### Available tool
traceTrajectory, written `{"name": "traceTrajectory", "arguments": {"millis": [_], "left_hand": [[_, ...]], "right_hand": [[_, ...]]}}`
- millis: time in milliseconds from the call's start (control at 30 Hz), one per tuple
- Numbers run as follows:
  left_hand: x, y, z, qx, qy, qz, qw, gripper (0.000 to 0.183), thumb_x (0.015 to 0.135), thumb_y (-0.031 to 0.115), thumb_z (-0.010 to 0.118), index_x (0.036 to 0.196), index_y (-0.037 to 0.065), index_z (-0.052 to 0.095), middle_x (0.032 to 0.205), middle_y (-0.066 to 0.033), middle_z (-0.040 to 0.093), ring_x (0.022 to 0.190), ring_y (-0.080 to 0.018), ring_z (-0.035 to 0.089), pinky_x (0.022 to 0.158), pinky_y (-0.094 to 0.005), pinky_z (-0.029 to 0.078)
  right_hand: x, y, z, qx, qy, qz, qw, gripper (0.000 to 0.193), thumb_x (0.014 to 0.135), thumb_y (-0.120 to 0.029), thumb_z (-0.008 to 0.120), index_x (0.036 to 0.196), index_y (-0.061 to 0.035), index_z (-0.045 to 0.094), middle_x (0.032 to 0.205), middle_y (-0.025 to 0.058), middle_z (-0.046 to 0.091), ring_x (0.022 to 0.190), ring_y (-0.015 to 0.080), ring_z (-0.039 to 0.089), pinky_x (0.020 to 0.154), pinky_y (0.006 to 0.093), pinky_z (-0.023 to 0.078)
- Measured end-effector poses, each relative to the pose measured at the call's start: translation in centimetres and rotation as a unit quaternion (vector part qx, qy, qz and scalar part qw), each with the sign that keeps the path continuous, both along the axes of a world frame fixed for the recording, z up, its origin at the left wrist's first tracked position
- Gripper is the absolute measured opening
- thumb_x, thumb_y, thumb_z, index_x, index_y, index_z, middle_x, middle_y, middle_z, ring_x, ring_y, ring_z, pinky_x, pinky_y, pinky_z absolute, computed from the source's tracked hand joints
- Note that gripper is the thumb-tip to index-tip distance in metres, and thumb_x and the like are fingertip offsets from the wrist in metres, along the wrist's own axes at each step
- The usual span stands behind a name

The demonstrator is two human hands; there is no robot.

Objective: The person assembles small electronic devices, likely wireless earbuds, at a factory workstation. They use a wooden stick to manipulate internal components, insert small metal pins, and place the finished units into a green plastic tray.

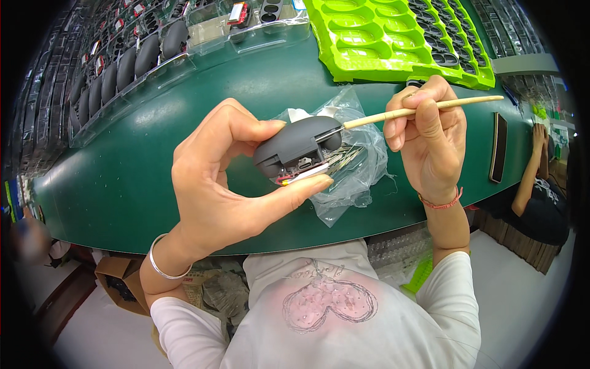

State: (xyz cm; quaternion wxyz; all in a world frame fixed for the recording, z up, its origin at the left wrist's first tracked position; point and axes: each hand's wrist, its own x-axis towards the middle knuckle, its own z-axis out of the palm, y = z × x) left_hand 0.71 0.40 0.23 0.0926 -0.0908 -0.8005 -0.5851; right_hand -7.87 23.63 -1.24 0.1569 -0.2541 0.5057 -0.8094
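My left hand (pixel 215 178) grips a dark grey rounded case (pixel 292 142), like an earbud charging case, between thumb and fingers. A port and some inner parts show in its open side, with a white and red piece by my thumb. In my right hand (pixel 433 132) is a slim wooden stick (pixel 470 101), pinched between thumb and fingers. Its left end meets a thin metal rod (pixel 332 132) lying along the notch in the case's edge. Below the case, a clear plastic bag (pixel 362 190) lies on the green table (pixel 123 203), with several thin metal pins (pixel 349 158) on it.
A bright green moulded tray (pixel 359 52) with dark parts sits at the far right. Clear trays (pixel 209 31) at the far left hold several dark shells (pixel 147 54). A dark flat phone-like object (pixel 498 147) lies near the right edge; another person's arm (pixel 530 166) shows beyond.
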Motion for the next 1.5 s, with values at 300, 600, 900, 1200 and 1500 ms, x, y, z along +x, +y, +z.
{"name": "traceTrajectory", "arguments": {"millis": [300, 600, 900, 1200, 1500], "left_hand": [[-0.1, 0.13, -0.13, 0.008, -0.007, -0.003, 1.0, 0.047, 0.059, 0.003, 0.088, 0.092, -0.003, 0.055, 0.085, -0.0061, 0.054, 0.078, -0.011, 0.055, 0.073, -0.0213, 0.047], [-0.36, -0.01, -0.24, 0.001, 0.014, -0.019, 1.0, 0.046, 0.061, 0.002, 0.087, 0.094, -0.004, 0.055, 0.086, -0.0058, 0.053, 0.078, -0.0105, 0.054, 0.073, -0.0214, 0.047], [-0.19, 0.15, 0.51, -0.003, 0.035, 0.005, 0.999, 0.049, 0.06, 0.002, 0.087, 0.096, -0.003, 0.055, 0.087, -0.0065, 0.054, 0.078, -0.0105, 0.055, 0.073, -0.0219, 0.047], [-0.09, 0.07, 0.45, -0.004, 0.043, 0.007, 0.999, 0.049, 0.058, 0.002, 0.088, 0.095, -0.004, 0.057, 0.086, -0.0063, 0.054, 0.078, -0.0112, 0.055, 0.073, -0.0227, 0.05], [0.01, -0.03, 0.54, -0.01, 0.038, 0.009, 0.999, 0.048, 0.057, 0.002, 0.088, 0.094, -0.004, 0.057, 0.086, -0.0065, 0.055, 0.078, -0.0111, 0.056, 0.073, -0.0225, 0.05]], "right_hand": [[0.13, -0.19, -0.28, -0.018, -0.023, -0.001, 1.0, 0.018, 0.099, -0.014, 0.048, 0.098, 0.0026, 0.053, 0.08, 0.0188, 0.063, 0.066, 0.016, 0.059, 0.059, 0.0253, 0.049], [0.42, -0.32, -0.08, -0.004, -0.031, 0.008, 0.999, 0.017, 0.099, -0.014, 0.048, 0.098, 0.0021, 0.054, 0.081, 0.0184, 0.063, 0.066, 0.0158, 0.059, 0.06, 0.0257, 0.049], [0.32, -0.68, -0.04, -0.068, -0.164, 0.072, 0.981, 0.026, 0.102, -0.023, 0.042, 0.101, -0.0002, 0.054, 0.083, 0.0155, 0.061, 0.07, 0.0152, 0.058, 0.061, 0.0255, 0.048], [0.37, -0.83, -0.33, -0.069, -0.188, 0.082, 0.976, 0.025, 0.102, -0.023, 0.04, 0.101, -0.0018, 0.053, 0.082, 0.0137, 0.06, 0.069, 0.0139, 0.056, 0.06, 0.0249, 0.046], [0.42, -0.9, -0.29, -0.071, -0.188, 0.079, 0.976, 0.026, 0.103, -0.025, 0.039, 0.099, -0.0019, 0.051, 0.081, 0.0141, 0.06, 0.066, 0.0137, 0.056, 0.058, 0.0252, 0.046]]}}
